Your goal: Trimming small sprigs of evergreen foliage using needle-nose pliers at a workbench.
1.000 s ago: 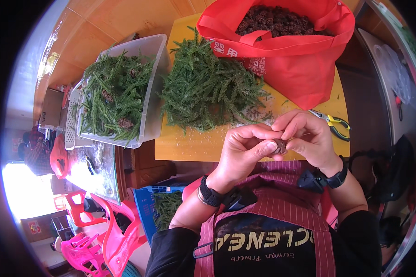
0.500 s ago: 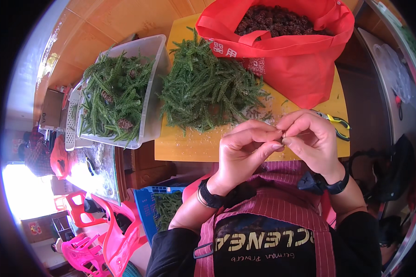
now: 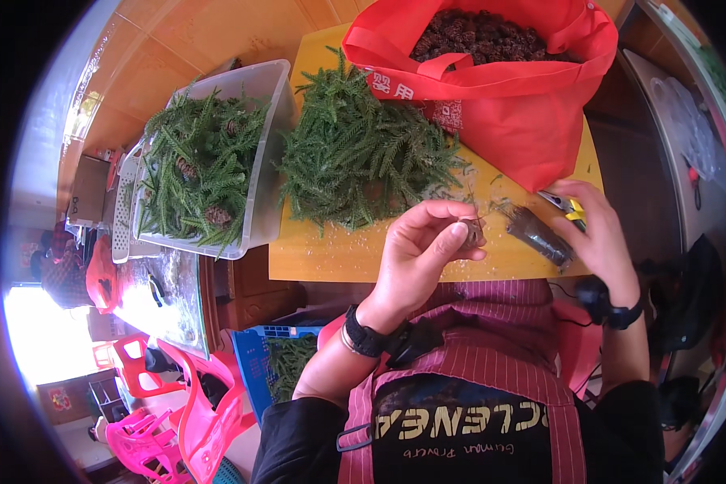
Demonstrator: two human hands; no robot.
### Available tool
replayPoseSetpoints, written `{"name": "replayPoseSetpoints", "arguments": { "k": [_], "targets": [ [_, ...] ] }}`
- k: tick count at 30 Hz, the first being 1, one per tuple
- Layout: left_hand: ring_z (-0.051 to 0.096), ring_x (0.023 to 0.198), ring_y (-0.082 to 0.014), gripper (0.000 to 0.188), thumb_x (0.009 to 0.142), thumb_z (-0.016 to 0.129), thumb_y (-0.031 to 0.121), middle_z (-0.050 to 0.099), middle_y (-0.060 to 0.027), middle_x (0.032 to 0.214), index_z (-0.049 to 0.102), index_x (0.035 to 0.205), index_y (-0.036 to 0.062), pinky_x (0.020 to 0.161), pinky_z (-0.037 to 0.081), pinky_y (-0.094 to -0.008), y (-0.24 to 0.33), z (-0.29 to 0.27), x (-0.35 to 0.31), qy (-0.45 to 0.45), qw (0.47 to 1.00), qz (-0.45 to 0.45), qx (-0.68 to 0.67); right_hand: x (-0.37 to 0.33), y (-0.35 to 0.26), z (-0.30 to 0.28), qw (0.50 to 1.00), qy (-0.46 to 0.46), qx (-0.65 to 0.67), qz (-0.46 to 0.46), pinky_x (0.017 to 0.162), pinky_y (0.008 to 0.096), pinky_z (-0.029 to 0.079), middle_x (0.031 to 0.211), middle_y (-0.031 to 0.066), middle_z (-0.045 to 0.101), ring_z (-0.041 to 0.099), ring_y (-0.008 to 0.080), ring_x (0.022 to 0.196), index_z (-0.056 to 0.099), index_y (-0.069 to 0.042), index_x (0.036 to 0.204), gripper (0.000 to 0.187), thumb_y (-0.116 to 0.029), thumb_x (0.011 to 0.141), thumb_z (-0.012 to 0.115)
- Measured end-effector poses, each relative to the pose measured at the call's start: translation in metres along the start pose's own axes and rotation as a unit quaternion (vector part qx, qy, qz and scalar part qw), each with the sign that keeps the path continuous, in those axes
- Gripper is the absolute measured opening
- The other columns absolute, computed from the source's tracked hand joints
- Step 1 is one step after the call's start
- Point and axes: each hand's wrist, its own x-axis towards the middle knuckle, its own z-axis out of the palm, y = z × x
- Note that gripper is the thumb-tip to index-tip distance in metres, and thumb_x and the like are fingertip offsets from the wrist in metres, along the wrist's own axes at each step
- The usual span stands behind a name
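My left hand pinches a small brown pine cone between thumb and fingers, above the table's front edge. A thin wire end sticks up from the cone. On the right, my right hand has its fingers and thumb around the yellow-and-black handles of the pliers. The pliers' metal jaws show beyond the fingertips, and the palm hides the rear of the handles. Between my hands lies a bundle of thin dark wires in a clear plastic sleeve.
A pile of green artificial pine sprigs covers the yellow table. At left stands a clear plastic bin of sprigs and cones. A red bag full of pine cones stands at the back. Below left is a blue crate.
My hands have come apart. The right hand has moved right and back to the pliers, uncovering the wire bundle; the left keeps the pine cone, now plainly visible.
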Motion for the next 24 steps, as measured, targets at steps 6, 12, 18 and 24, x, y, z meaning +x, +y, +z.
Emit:
{"name": "replayPoseSetpoints", "arguments": {
  "k": [6,12,18,24],
  "targets": [
    [0.059,0.087,-0.0181,0.020,0.088,0.056,0.011,0.057,-0.0120,0.100,0.053,0.106,0.0040,0.075,0.052,-0.0291,0.000,0.001,0.003,-0.035,0.999,0.001,-0.028,-0.024,0.066,-0.008,0.991,-0.040,-0.118,0.057,0.089,0.0343,0.041,0.108,0.0127,0.050,0.049,0.0328,0.103,0.048,-0.003,0.094,0.038,-0.002,0.063,0.070],
    [0.058,0.089,-0.0187,0.019,0.088,0.056,0.012,0.056,-0.0129,0.102,0.054,0.105,0.0038,0.078,0.052,-0.0305,0.005,0.000,0.002,-0.028,0.997,-0.001,-0.071,-0.022,0.065,-0.014,0.994,-0.036,-0.085,0.050,0.079,0.0332,0.043,0.094,0.0122,0.046,0.050,0.0319,0.089,0.048,-0.001,0.083,0.028,-0.001,0.061,0.066],
    [0.059,0.093,-0.0206,0.019,0.088,0.055,0.010,0.056,-0.0151,0.104,0.054,0.106,0.0037,0.081,0.052,-0.0317,0.011,-0.003,0.003,-0.010,0.997,-0.014,-0.072,-0.037,0.036,-0.045,0.998,0.042,-0.053,0.003,0.062,0.0303,0.039,0.075,0.0115,0.040,0.047,0.0224,0.069,0.044,0.002,0.076,0.020,-0.014,0.072,0.056],
    [0.058,0.088,-0.0195,0.021,0.088,0.056,0.010,0.057,-0.0151,0.101,0.055,0.107,0.0035,0.075,0.052,-0.0271,0.010,-0.001,0.006,-0.034,0.995,-0.012,-0.097,-0.030,-0.037,-0.043,0.995,-0.018,0.094,0.013,0.060,0.0254,0.042,0.083,0.0149,0.063,0.057,0.0128,0.068,0.054,0.004,0.078,0.021,-0.016,0.073,0.055]
  ]
}}
